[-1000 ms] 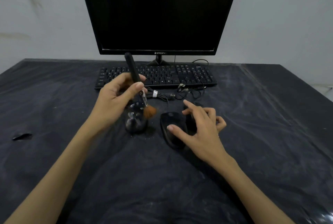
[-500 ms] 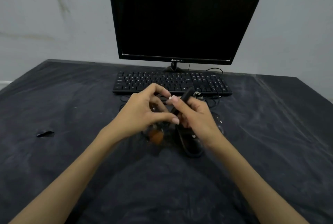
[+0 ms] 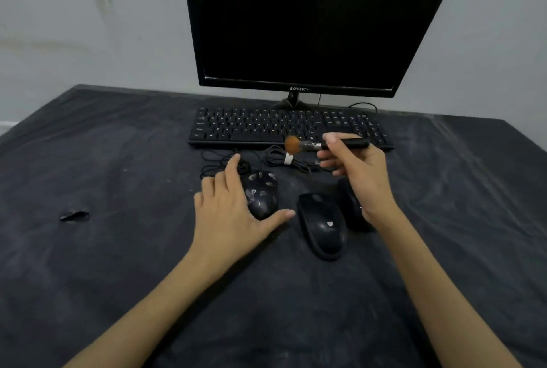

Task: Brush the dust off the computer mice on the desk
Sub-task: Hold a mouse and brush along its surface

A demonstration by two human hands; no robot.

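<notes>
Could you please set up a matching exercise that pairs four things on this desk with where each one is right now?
Things:
1. orange-bristled brush with black handle
2. dusty black wired mouse
3. smooth black mouse with a small pale mark
4. black keyboard

Places:
A. below the monitor
B. under the left hand's edge
C. gripped in the right hand
D. untouched between the two hands

Pairs: 1-C, 2-B, 3-D, 4-A

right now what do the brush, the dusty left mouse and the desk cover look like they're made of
Brush: soft orange-brown bristles, fibre type unclear; a silvery, likely metal collar; a matte black handle, plastic or painted wood.
Left mouse: glossy black plastic by its reflections, blotched with pale dust.
Desk cover: a thin dark sheet, probably plastic film, judging by its wrinkles and dull sheen.
</notes>
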